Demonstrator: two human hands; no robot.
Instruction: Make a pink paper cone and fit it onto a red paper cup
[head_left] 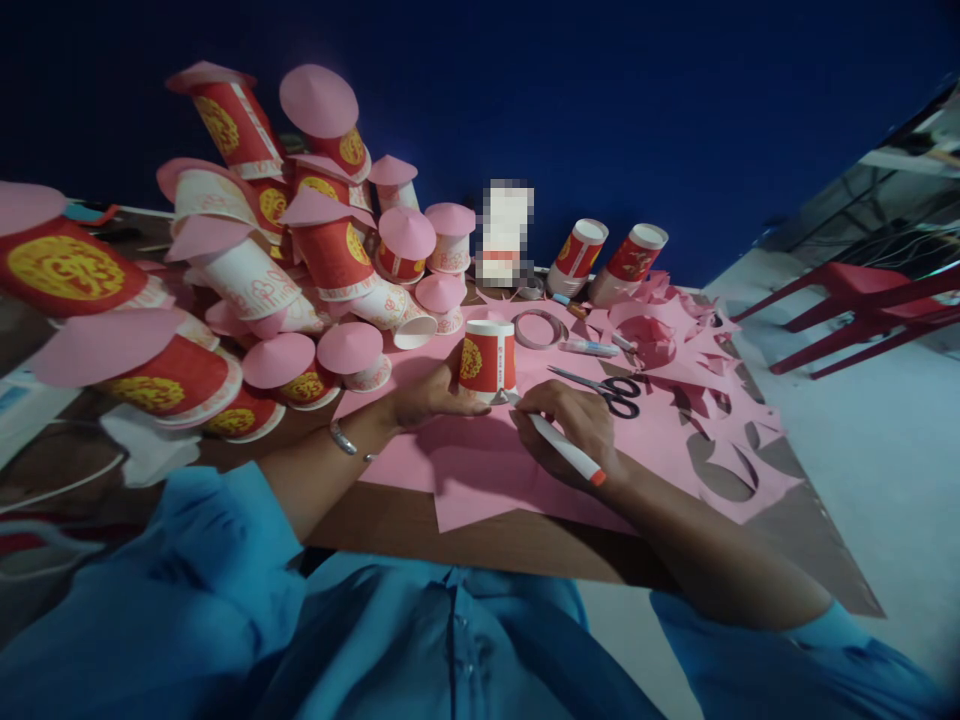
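Observation:
A red paper cup (482, 362) with a yellow emblem and a white band stands upside down in front of me. My left hand (429, 393) grips it low on its left side, thumb along the white lower edge. A white marker with a red end (564, 447) is held in my right hand (576, 425), fingers closed round it. The marker's tip is at the cup's lower white edge, where a small grey shape shows; whether it is drawn cannot be made out. Under both hands lies pink paper (480, 480). Black-handled scissors (611, 388) lie just beyond my right hand.
Many cups with pink cone tops (330, 250) crowd the left side, some stacked. Two stacks of red cups (577, 258) stand at the back. Behind the cup lie a tape roll (541, 328) and a clear pen (589, 348). Cut pink scraps (720, 380) cover the right; red stools (862, 295) stand beyond.

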